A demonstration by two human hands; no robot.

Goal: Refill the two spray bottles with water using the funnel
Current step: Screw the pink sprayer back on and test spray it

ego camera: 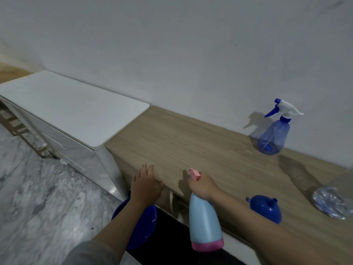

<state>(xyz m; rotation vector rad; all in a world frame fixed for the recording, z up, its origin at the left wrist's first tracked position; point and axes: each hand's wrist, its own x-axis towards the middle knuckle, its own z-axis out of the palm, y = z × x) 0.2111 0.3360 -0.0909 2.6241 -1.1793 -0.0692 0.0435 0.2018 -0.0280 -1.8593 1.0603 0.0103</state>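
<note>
My right hand (203,185) grips the neck of a light blue spray bottle (204,219) with a pink base and a pink trigger head, held in the air over the front edge of the wooden counter (181,138). My left hand (146,181) hovers open, fingers spread, over the counter's front left corner. A clear blue spray bottle (273,136) with a white and blue trigger stands upright by the wall at the back right. A dark blue funnel (267,207) lies on its side on the counter, right of my right forearm.
A crumpled clear plastic bottle (332,201) lies at the counter's right edge. A blue basin (143,230) sits on the floor below my left arm. A white cabinet (72,108) adjoins the counter on the left. Marble floor lies at the lower left.
</note>
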